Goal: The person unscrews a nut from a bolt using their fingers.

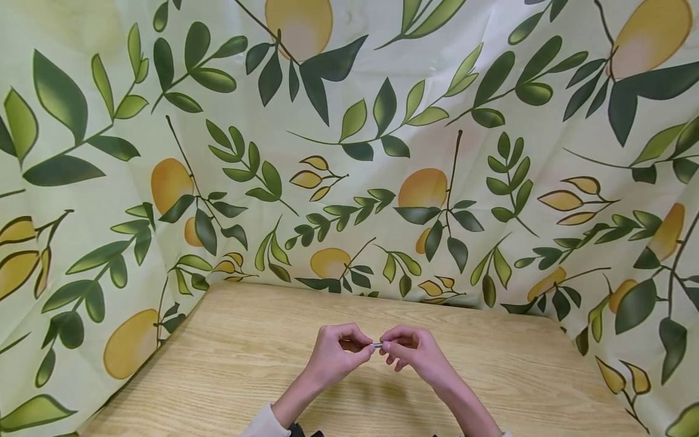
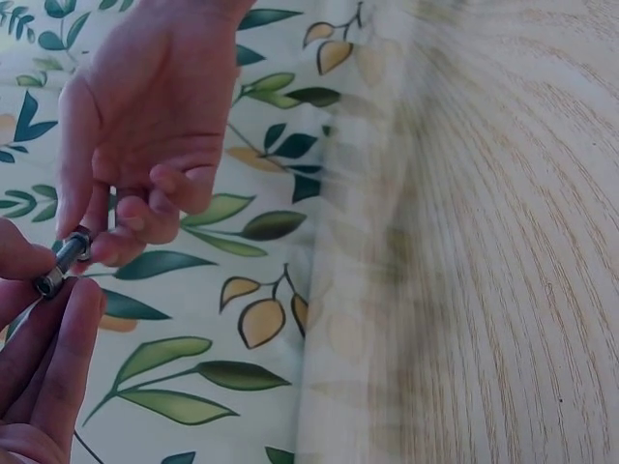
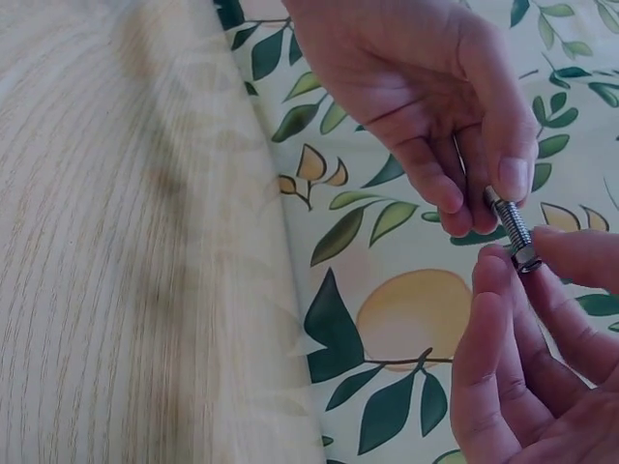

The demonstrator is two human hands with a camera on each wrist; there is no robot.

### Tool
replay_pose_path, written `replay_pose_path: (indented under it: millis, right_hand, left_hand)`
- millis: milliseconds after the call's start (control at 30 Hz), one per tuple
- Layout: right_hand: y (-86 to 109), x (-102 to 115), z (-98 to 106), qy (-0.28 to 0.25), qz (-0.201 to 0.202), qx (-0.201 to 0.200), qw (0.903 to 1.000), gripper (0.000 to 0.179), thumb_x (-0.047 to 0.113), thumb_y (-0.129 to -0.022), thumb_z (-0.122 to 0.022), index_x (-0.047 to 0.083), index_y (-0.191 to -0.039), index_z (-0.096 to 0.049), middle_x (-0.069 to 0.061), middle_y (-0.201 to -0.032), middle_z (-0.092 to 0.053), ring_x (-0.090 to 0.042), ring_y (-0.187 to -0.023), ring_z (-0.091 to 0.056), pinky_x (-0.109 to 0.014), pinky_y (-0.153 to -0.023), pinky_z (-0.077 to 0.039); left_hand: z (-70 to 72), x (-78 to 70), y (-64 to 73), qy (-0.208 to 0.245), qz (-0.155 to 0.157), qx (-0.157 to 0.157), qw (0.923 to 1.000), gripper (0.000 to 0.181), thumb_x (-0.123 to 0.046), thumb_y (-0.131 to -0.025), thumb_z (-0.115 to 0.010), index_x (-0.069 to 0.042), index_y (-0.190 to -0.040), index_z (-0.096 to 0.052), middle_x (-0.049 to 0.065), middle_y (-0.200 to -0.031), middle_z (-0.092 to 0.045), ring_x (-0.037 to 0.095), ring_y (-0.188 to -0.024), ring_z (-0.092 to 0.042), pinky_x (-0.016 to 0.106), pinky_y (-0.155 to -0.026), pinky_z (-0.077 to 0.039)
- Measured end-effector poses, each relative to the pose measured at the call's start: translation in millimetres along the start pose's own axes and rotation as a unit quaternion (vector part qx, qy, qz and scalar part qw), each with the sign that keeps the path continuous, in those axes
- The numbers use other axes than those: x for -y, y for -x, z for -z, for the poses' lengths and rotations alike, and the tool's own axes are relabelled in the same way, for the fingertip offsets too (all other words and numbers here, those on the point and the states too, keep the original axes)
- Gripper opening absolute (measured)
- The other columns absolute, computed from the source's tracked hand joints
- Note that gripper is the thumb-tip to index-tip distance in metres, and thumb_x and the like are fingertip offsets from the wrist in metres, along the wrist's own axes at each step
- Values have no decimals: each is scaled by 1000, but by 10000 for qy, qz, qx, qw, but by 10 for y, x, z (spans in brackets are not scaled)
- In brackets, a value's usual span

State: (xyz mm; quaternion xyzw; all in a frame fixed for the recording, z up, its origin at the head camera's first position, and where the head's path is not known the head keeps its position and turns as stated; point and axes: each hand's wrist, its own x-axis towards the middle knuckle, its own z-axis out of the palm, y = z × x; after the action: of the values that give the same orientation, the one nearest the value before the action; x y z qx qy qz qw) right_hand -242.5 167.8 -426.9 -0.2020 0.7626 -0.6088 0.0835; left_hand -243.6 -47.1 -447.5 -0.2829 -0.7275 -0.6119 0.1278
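A small silver bolt (image 3: 512, 222) with visible thread is held level between my two hands, above the table. My left hand (image 1: 334, 357) pinches one end between thumb and fingertips. At the other end sits a nut (image 3: 525, 258), which the thumb and fingers of my right hand (image 1: 423, 357) pinch. In the left wrist view the bolt (image 2: 68, 256) runs from the left fingertips up to the right hand (image 2: 160, 116). The right wrist view has the left hand (image 3: 426, 97) at the bolt's far end. Fingertips partly hide both ends.
Under the hands is a light wood-grain table (image 1: 246, 346). A fabric backdrop (image 1: 360, 200) printed with leaves and orange fruit rises along the table's back and sides.
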Motion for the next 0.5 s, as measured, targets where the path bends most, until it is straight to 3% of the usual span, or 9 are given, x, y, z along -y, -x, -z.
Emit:
replay_pose_path:
  millis: [267,367,500]
  right_hand:
    - [-3,-23,3,20,440,-77,9990,30,5,-91,-73,-11,-115,-62,-3,-96,-70,-8,-76,-69,-27,-64,-61]
    - [1,-18,6,25,268,-62,9996,37,8,-90,-75,-9,-119,-62,-5,-99,-70,-9,-77,-70,-28,-63,-61]
    - [4,-12,10,11,-255,114,9996,35,21,-96,-73,-5,-118,-67,-6,-96,-72,-13,-76,-70,-29,-62,-61]
  left_hand:
    - [4,-7,7,31,61,-18,10000,4,-2,-84,-80,-4,-83,-77,13,-82,-78,5,-68,-72,27,-65,-64]
    - [2,-9,5,46,66,-17,10000,3,-3,-84,-80,-4,-84,-77,14,-82,-78,5,-69,-72,28,-66,-65]
    - [0,-6,5,48,55,-18,10000,5,-1,-84,-79,-5,-83,-77,13,-82,-78,5,-68,-72,29,-65,-65]
